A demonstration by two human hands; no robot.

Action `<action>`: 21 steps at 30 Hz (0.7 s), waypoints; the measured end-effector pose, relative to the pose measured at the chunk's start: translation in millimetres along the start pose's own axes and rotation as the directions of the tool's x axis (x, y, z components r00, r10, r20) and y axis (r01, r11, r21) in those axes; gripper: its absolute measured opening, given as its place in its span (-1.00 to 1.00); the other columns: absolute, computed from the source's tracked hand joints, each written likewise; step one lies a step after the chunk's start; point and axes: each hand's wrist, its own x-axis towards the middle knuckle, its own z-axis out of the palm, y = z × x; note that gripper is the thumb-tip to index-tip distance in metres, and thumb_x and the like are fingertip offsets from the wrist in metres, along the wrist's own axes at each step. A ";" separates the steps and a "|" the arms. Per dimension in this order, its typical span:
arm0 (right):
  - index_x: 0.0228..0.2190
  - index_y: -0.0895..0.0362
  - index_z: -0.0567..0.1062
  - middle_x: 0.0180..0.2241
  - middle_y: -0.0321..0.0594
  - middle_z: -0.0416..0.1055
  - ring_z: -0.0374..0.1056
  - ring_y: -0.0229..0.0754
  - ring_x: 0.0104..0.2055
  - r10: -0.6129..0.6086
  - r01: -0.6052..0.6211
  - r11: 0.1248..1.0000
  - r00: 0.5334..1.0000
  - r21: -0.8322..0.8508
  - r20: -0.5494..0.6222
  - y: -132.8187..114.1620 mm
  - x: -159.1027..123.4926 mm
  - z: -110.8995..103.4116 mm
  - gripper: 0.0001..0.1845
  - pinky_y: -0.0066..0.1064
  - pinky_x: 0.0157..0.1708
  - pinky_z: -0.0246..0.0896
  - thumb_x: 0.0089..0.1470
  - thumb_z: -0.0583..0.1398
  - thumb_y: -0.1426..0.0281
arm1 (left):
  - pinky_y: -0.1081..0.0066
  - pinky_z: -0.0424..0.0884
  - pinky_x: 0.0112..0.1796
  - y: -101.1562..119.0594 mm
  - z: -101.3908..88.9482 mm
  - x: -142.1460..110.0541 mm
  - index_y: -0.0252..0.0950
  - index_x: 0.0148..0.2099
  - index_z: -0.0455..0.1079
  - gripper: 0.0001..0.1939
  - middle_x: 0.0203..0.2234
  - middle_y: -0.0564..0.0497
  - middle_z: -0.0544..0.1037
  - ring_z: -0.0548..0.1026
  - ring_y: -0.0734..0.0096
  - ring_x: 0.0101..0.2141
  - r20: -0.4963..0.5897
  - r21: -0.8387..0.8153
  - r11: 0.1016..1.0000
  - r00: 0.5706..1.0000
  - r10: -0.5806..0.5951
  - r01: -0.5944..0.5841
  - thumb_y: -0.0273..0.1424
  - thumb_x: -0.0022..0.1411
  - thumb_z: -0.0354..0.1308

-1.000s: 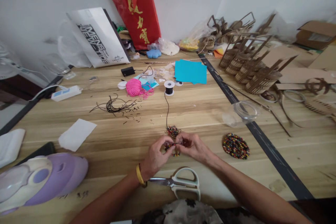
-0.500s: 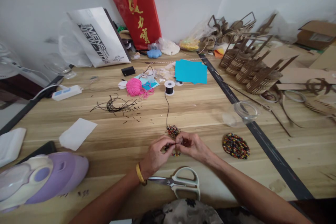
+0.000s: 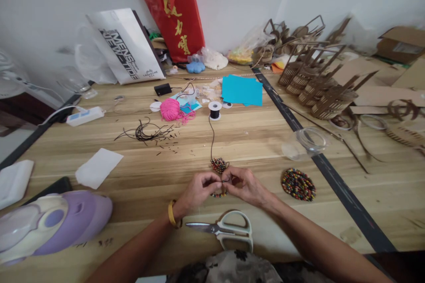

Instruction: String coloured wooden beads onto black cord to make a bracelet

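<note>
Both hands meet over the table, fingertips almost touching. My left hand (image 3: pixel 198 190) pinches a black cord beside a string of multicoloured beads (image 3: pixel 219 194), which hangs below the fingers. My right hand (image 3: pixel 244 184) pinches the same cord close by, a small dark loop showing at its fingertips. Just beyond the hands lies a cluster of small coloured beads (image 3: pixel 219 165). From there a thin black cord (image 3: pixel 212 137) runs up to a white spool (image 3: pixel 215 109) wound with black. Scissors with pale handles (image 3: pixel 234 231) lie near my body, blades pointing left.
A coil of strung beads (image 3: pixel 298 184) rests at the right. Cut black cords (image 3: pixel 146 132), pink yarn (image 3: pixel 169 109) and blue sheets (image 3: pixel 242 90) lie farther back. A purple-and-cream device (image 3: pixel 63 223) sits at the left. Small woven baskets (image 3: pixel 315 79) stand at the back right.
My left hand has shifted slightly, its wrist and bracelet a little farther left. The fingers have changed their hold on the cord. My right hand is nearly still.
</note>
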 end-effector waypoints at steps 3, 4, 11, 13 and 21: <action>-0.40 0.19 0.43 -0.49 -0.29 0.37 0.25 -0.35 -0.50 0.002 -0.003 1.000 0.999 0.007 0.035 -2.8 -0.2 -1.8 -0.87 -0.56 -0.52 0.18 0.09 0.18 0.36 | 0.50 0.25 -0.44 2.1 -1.9 0.5 -0.40 -0.41 0.41 -0.70 -0.58 0.04 0.40 0.32 0.51 -0.51 0.087 -0.141 0.988 0.995 -0.052 0.064 -0.21 0.08 0.22; -0.40 0.19 0.43 -0.48 -0.29 0.37 0.25 -0.34 -0.50 0.003 -0.003 1.000 0.999 0.009 0.043 -3.2 -0.1 -2.3 -0.87 -0.56 -0.52 0.18 0.09 0.17 0.37 | 0.50 0.24 -0.44 2.6 -2.3 0.4 -0.40 -0.41 0.41 -0.68 -0.59 0.05 0.39 0.31 0.52 -0.52 0.110 -0.171 0.982 0.992 -0.061 0.080 -0.19 0.08 0.22; -0.41 0.20 0.45 -0.48 -0.27 0.39 0.27 -0.32 -0.46 0.047 -0.050 0.997 0.997 0.055 0.055 -10.6 1.5 -4.9 -0.86 -0.55 -0.51 0.16 0.07 0.19 0.36 | 0.50 0.23 -0.43 -3.9 -5.2 0.0 -0.42 -0.36 0.43 -0.71 -0.56 0.04 0.40 0.30 0.54 -0.51 0.189 -0.288 0.949 0.979 -0.075 0.129 -0.24 0.09 0.23; -0.41 0.21 0.45 -0.48 -0.27 0.37 0.27 -0.32 -0.45 0.058 -0.065 0.994 0.996 0.091 0.071 -13.7 1.7 -5.7 -0.86 -0.54 -0.50 0.15 0.06 0.20 0.36 | 0.49 0.23 -0.42 -6.2 -6.1 0.0 -0.42 -0.36 0.43 -0.74 -0.55 0.04 0.40 0.30 0.53 -0.51 0.201 -0.287 0.948 0.976 -0.079 0.136 -0.27 0.07 0.25; -0.31 0.18 0.36 -0.45 -0.29 0.32 0.25 -0.32 -0.42 -0.024 -0.001 0.978 0.993 0.210 0.115 -6.4 1.1 -3.0 -0.82 -0.52 -0.44 0.18 0.13 0.17 0.31 | 0.49 0.21 -0.44 -1.8 -4.0 -0.9 -0.42 -0.41 0.40 -0.74 -0.60 0.07 0.37 0.29 0.56 -0.55 0.222 -0.367 0.910 0.968 -0.118 0.195 -0.28 0.06 0.25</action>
